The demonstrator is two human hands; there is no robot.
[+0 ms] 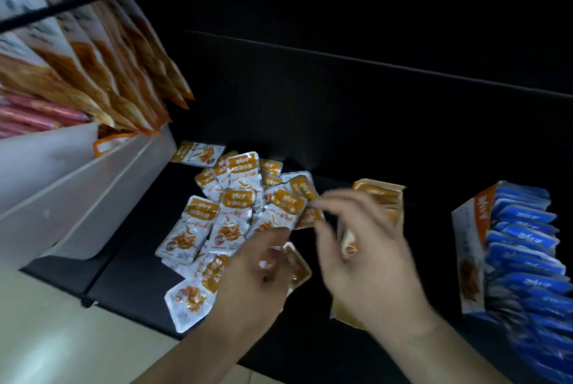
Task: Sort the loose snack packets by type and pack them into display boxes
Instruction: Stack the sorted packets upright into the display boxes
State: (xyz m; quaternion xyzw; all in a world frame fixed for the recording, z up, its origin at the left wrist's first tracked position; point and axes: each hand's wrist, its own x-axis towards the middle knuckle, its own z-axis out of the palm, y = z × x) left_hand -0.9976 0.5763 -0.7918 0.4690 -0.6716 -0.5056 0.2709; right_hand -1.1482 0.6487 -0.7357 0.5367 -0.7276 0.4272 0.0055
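A: Head view. Where's the stock?

B: Pile (235,216) of orange-and-silver sachets, loose on a dark shelf (341,123). They lie flat and overlap. Most have the long axis running near-to-far, slightly fanned, with the orange header at the far end. One at the far-left edge of the pile lies crosswise, long axis left-to-right.

A: Left hand?

B: Left hand (257,275) is over the near-right corner of the pile with its fingers curled. It grips a packet (299,270), of which only an orange-edged corner shows past the palm. Its heading is unreadable.

A: Right hand?

B: Right hand (366,253) is just right of the pile, fingers loosely spread and reaching left. The fingertips are at an edge packet (310,217) on the pile's right rim. Heavy motion blur, so I cannot tell whether it pinches or only touches.

A: Boxes?

B: The orange box (383,197) is right of the pile, partly behind the right hand, open on top with sachets on edge inside. The blue box (469,247) is well right of the pile. Its blue packets (524,238) stand on edge, in a row running near-to-far.

A: Other side?

B: Left of the pile is a white bin (77,191), with large bags (102,67) hanging above it. Pale floor (46,337) is nearest the camera.
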